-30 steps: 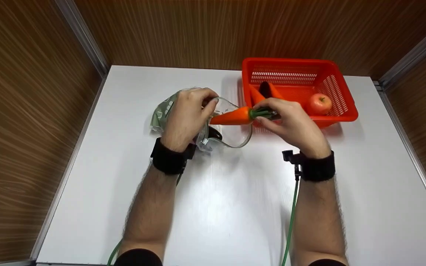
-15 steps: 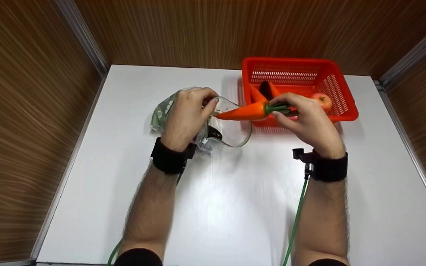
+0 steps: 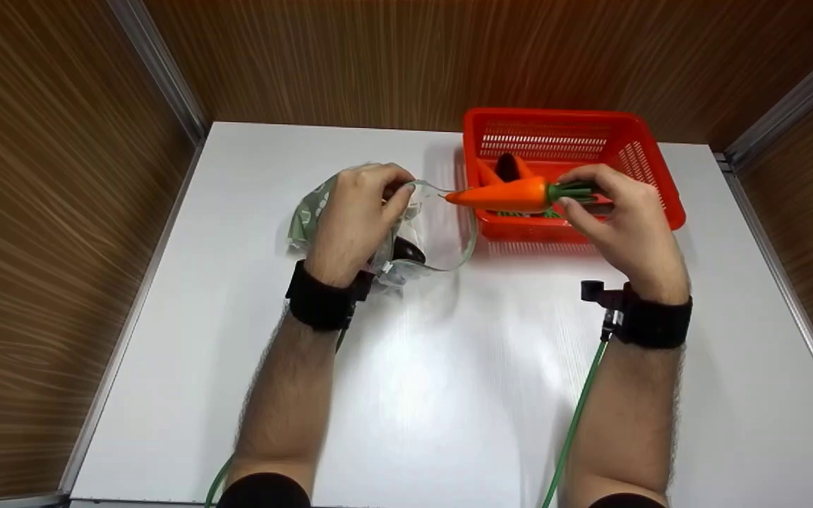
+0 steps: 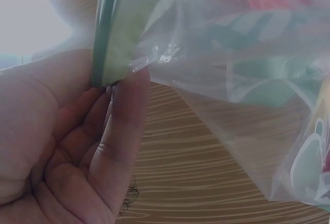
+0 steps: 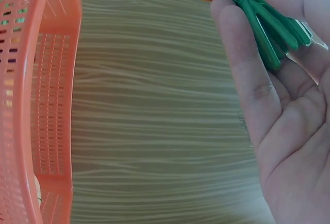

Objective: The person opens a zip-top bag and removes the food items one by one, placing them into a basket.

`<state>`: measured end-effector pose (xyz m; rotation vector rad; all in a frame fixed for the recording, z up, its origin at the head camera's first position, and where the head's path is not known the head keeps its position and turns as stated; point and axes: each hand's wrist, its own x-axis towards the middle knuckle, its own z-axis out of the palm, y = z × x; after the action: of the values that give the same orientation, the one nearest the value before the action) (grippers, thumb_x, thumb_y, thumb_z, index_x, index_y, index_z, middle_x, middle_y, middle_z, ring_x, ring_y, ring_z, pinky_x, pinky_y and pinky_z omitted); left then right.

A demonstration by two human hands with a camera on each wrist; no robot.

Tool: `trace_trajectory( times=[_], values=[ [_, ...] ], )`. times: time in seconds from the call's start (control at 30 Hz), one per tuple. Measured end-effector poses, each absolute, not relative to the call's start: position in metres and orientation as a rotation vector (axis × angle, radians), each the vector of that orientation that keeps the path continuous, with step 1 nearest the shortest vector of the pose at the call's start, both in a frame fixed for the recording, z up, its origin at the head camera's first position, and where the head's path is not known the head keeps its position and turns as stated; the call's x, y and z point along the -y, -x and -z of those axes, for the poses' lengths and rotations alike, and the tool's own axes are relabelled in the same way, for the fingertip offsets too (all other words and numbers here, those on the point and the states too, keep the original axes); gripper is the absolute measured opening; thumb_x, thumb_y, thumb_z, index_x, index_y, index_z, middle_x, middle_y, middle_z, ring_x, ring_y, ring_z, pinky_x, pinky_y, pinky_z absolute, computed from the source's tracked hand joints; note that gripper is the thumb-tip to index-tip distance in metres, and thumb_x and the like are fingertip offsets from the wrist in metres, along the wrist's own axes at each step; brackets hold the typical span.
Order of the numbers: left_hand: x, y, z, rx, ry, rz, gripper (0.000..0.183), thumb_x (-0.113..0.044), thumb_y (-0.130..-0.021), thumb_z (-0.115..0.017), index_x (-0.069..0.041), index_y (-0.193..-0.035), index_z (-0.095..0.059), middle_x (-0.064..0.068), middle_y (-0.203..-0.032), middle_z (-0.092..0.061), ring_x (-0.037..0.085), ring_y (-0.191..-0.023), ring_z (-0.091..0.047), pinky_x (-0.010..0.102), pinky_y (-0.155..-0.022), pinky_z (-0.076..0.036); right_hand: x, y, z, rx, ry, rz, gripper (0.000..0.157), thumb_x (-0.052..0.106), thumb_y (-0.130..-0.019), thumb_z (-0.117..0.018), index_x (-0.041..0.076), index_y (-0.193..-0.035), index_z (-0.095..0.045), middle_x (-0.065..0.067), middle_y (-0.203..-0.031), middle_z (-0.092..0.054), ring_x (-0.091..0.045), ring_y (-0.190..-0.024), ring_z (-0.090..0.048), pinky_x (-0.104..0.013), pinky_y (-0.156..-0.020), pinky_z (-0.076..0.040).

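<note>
My left hand (image 3: 357,219) pinches the zip edge of a clear resealable bag (image 3: 305,217) printed in green. Its mouth gapes to the right, and a dark, glossy object (image 3: 408,250) shows inside. In the left wrist view, thumb and finger squeeze the green zip strip (image 4: 116,38). With the fingertips of my right hand (image 3: 629,219) I hold an orange carrot (image 3: 512,195) by its green stems (image 5: 263,26). The carrot lies level above the front of a red basket (image 3: 551,114), its tip pointing left by the bag's mouth.
Inside the basket, more carrots (image 3: 489,173) and a dark, rounded object (image 3: 507,166) lie at the left. Right hand and held carrot cover part of the contents. Wood-grain panels (image 3: 406,63) enclose the white table (image 3: 420,395) at the back and sides.
My right hand has drawn the carrot right and slightly away from me, from the bag's mouth to over the basket, now covering the apple. The left hand has stayed nearly still.
</note>
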<state>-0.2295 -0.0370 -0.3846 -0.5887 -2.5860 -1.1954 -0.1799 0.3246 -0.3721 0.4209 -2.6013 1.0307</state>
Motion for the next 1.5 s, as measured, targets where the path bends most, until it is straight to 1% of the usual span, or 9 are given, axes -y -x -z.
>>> trace_trajectory(
  times=[0.17, 0.4, 0.67, 0.77, 0.97, 1.23, 1.33, 1.43, 1.5],
  values=[
    [0.037, 0.229, 0.384, 2.586, 0.584, 1.19, 0.016, -0.011, -0.114, -0.077, -0.002, -0.118, -0.089, 0.013, -0.113, -0.09, 0.026, -0.102, -0.083, 0.04, -0.095, -0.068, -0.334, 0.176, 0.371, 2.561, -0.362, -1.073, 0.027, 0.004, -0.11, -0.081, 0.003, -0.137, -0.08, -0.014, -0.128, -0.082, 0.01, -0.113, -0.072, -0.003, -0.097, -0.058],
    [0.037, 0.229, 0.384, 2.588, 0.59, 1.179, 0.017, -0.011, -0.114, -0.076, -0.002, -0.118, -0.089, 0.013, -0.113, -0.09, 0.027, -0.103, -0.084, 0.041, -0.096, -0.068, -0.349, 0.173, 0.371, 2.527, -0.261, -1.121, 0.029, 0.005, -0.11, -0.08, 0.003, -0.139, -0.08, 0.006, -0.126, -0.076, 0.003, -0.109, -0.074, -0.003, -0.093, -0.059],
    [0.038, 0.229, 0.385, 2.59, 0.589, 1.178, 0.017, -0.011, -0.114, -0.076, -0.002, -0.117, -0.089, 0.014, -0.112, -0.09, 0.027, -0.103, -0.084, 0.042, -0.096, -0.068, -0.359, 0.171, 0.372, 2.468, -0.137, -1.155, 0.032, 0.005, -0.109, -0.081, 0.0, -0.14, -0.078, 0.016, -0.121, -0.078, 0.003, -0.108, -0.076, -0.004, -0.094, -0.06],
    [0.038, 0.229, 0.385, 2.591, 0.588, 1.178, 0.017, -0.011, -0.114, -0.076, -0.002, -0.117, -0.089, 0.014, -0.112, -0.09, 0.027, -0.102, -0.084, 0.042, -0.096, -0.068, -0.36, 0.172, 0.372, 2.466, -0.071, -1.113, 0.033, 0.008, -0.11, -0.081, 0.003, -0.142, -0.078, 0.012, -0.124, -0.08, 0.002, -0.108, -0.074, -0.004, -0.094, -0.058],
    [0.039, 0.229, 0.386, 2.586, 0.588, 1.184, 0.016, -0.011, -0.114, -0.076, -0.002, -0.117, -0.089, 0.014, -0.112, -0.089, 0.027, -0.103, -0.084, 0.041, -0.096, -0.068, -0.36, 0.174, 0.375, 2.481, 0.019, -1.049, 0.035, 0.011, -0.112, -0.079, 0.005, -0.146, -0.077, -0.012, -0.134, -0.08, 0.005, -0.108, -0.071, -0.003, -0.093, -0.056],
    [0.039, 0.229, 0.386, 2.592, 0.587, 1.177, 0.016, -0.011, -0.114, -0.076, -0.002, -0.117, -0.089, 0.013, -0.112, -0.089, 0.026, -0.103, -0.084, 0.041, -0.095, -0.068, -0.365, 0.188, 0.384, 2.512, 0.149, -1.022, 0.036, 0.013, -0.114, -0.076, 0.007, -0.149, -0.076, -0.016, -0.143, -0.08, 0.003, -0.111, -0.066, -0.005, -0.097, -0.056],
    [0.039, 0.229, 0.386, 2.594, 0.588, 1.17, 0.016, -0.011, -0.114, -0.076, -0.003, -0.117, -0.09, 0.013, -0.112, -0.089, 0.026, -0.103, -0.083, 0.042, -0.096, -0.068, -0.366, 0.195, 0.388, 2.533, 0.213, -1.009, 0.036, 0.014, -0.114, -0.076, 0.008, -0.15, -0.075, -0.015, -0.146, -0.08, -0.002, -0.116, -0.069, -0.012, -0.107, -0.06],
    [0.039, 0.229, 0.386, 2.594, 0.59, 1.167, 0.016, -0.011, -0.114, -0.076, -0.002, -0.117, -0.09, 0.013, -0.112, -0.089, 0.027, -0.103, -0.083, 0.042, -0.096, -0.067, -0.367, 0.201, 0.393, 2.543, 0.286, -1.014, 0.038, 0.016, -0.115, -0.076, 0.009, -0.152, -0.074, -0.015, -0.151, -0.079, -0.013, -0.125, -0.072, -0.024, -0.119, -0.062],
    [0.039, 0.23, 0.386, 2.594, 0.591, 1.17, 0.016, -0.011, -0.114, -0.076, -0.002, -0.117, -0.089, 0.014, -0.112, -0.089, 0.027, -0.103, -0.083, 0.042, -0.096, -0.067, -0.367, 0.206, 0.396, 2.54, 0.324, -1.022, 0.039, 0.017, -0.115, -0.076, 0.009, -0.153, -0.074, -0.015, -0.153, -0.078, -0.02, -0.13, -0.073, -0.03, -0.122, -0.062]
  ],
)
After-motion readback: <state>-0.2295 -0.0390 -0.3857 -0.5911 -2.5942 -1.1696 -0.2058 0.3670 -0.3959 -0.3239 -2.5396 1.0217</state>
